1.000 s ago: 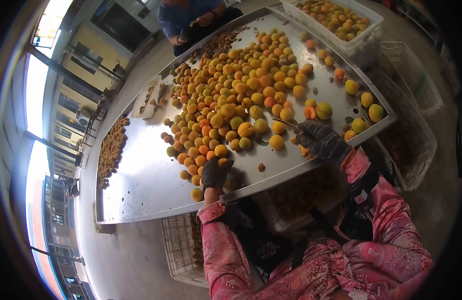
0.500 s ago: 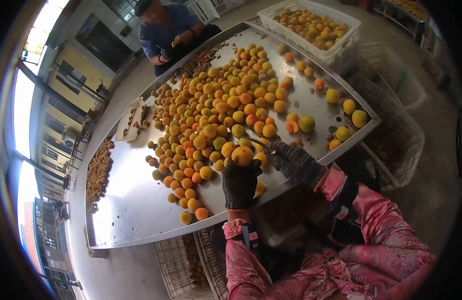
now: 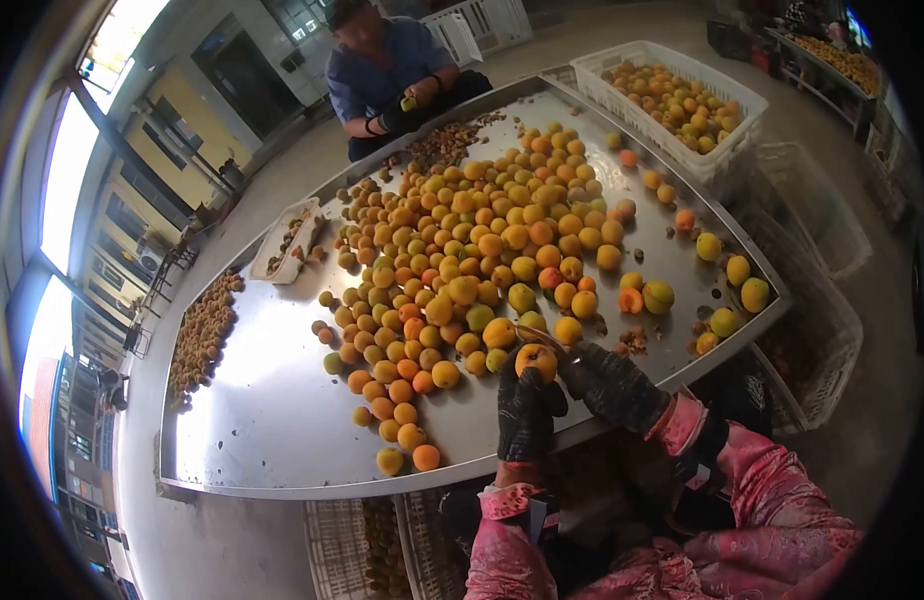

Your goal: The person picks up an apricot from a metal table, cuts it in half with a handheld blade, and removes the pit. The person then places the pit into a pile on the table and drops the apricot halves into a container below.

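Note:
My left hand [image 3: 527,415], in a dark knit glove, is closed around the lower side of a yellow-orange apricot [image 3: 536,364], held up over the near edge of the metal table [image 3: 272,400]. In my right hand [image 3: 614,386], gloved the same way, is a thin curved metal tool [image 3: 544,338]. Its bent end arches over the top of that apricot. The grip end of the tool is hidden by my fingers. Just beyond my hands spreads a large heap of apricots [image 3: 462,290], and a split apricot [image 3: 630,300] lies to the right of it.
A white crate of apricots [image 3: 592,75] stands at the table's far right corner. On the left are a small white tray [image 3: 260,268] and a pile of pits [image 3: 207,330]. Another person [image 3: 392,75] works across the table. Crates [image 3: 332,545] sit below the near edge.
The whole view has shifted, so the table appears lower and farther right. My right hand has come closer to the apricot in my left hand; both keep their hold.

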`<state>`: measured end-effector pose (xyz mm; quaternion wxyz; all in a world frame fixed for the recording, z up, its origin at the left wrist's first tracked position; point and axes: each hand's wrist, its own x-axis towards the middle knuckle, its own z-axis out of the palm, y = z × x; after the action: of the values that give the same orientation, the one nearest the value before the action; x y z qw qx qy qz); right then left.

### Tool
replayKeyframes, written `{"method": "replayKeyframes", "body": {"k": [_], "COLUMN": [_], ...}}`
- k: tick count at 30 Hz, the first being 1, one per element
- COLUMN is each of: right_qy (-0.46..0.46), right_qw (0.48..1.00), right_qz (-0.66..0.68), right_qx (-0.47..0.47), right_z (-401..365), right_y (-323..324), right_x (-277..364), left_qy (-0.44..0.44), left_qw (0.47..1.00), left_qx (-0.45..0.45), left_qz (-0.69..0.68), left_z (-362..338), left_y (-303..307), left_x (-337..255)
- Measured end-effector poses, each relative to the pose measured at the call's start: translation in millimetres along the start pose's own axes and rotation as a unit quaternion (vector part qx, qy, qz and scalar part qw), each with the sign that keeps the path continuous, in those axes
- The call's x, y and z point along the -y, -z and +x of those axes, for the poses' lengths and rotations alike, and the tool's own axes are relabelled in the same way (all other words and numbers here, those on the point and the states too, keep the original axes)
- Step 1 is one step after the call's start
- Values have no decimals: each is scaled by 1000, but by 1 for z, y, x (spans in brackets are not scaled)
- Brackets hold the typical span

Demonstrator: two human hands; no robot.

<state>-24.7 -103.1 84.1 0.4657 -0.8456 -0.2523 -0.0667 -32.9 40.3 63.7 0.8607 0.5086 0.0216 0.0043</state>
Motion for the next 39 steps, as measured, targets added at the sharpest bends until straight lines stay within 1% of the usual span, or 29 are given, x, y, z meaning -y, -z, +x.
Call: {"method": "replayKeyframes", "body": {"k": [1,2,3,4,6,7,8,10,12,13,14,16,19,21,23,24,25,26,27,28,30,32,33,34,35,36,37,38,39], "right_qy": [-157,-159,15,186,181,201,223,233,246,175,101,82,56,52,37,37,119,198,196,207,219,272,271,235,195,195,253,309,310], "right_qw": [982,982,996,943,945,937,927,924,920,960,985,988,991,990,995,995,970,920,921,917,912,911,912,945,967,967,944,913,914], "right_qz": [99,98,-82,-254,-249,-268,-288,-286,-283,-194,-103,-88,-75,-78,-67,-67,-200,-327,-327,-324,-321,-300,-300,-228,-153,-154,-210,-264,-264], "right_qx": [36,40,-36,-107,-107,-99,-92,-104,-115,-104,-93,-95,-99,-101,-64,-64,-75,-83,-83,-106,-129,-73,-73,-5,64,66,28,-11,-13], "right_z": [-1,-2,-6,-14,-17,-18,-19,-21,-22,-23,-24,-24,-24,-26,-30,-33,-36,-38,-37,-36,-32,-28,-25,-23,-22,-21,-20,-19,-20], "right_y": [4,1,-5,-11,-9,-5,-2,1,3,3,2,0,-1,-1,-5,-7,-10,-12,-14,-16,-14,-6,-2,3,6,9,11,12,8], "right_x": [11,2,-16,-29,-29,-23,-17,-10,-2,3,6,8,11,11,7,6,4,2,0,-2,-7,-13,-13,-13,-13,-14,-15,-14,-12], "left_qy": [-6,-25,-36,-23,-61,-69,-66,-20,-15,-11,-10,-31,-18,-27,-38,-39,-39,-37,-39,-42,-49,-55,-35,-15,-13,14,42,42,11], "left_qw": [1000,1000,999,999,997,996,996,999,999,999,999,997,994,995,996,997,997,997,998,999,998,996,993,988,988,980,969,969,990], "left_qx": [-1,-16,-33,-39,-21,-22,-22,-43,-42,-39,-39,-5,8,4,-4,-7,-11,-10,-13,-16,-7,3,23,43,42,63,85,85,21], "left_qz": [0,3,7,6,35,53,53,17,6,-5,-6,76,111,92,75,72,70,70,48,25,50,77,112,146,145,187,229,229,142], "left_z": [3,4,1,-2,1,-2,-4,-5,-5,-5,-5,-7,-8,-8,-8,-9,-9,-11,-13,-14,-16,-16,-17,-17,-18,-19,-18,-18,-18], "left_y": [0,0,-1,2,6,1,-1,-2,-2,-1,0,3,5,5,4,2,0,-2,-5,-6,-3,2,4,7,9,10,10,6,-1], "left_x": [-3,-3,0,3,3,-1,-3,-5,-3,-3,-2,-2,-1,3,5,4,3,1,-1,-2,-2,-6,-13,-20,-27,-34,-37,-31,-20]}}
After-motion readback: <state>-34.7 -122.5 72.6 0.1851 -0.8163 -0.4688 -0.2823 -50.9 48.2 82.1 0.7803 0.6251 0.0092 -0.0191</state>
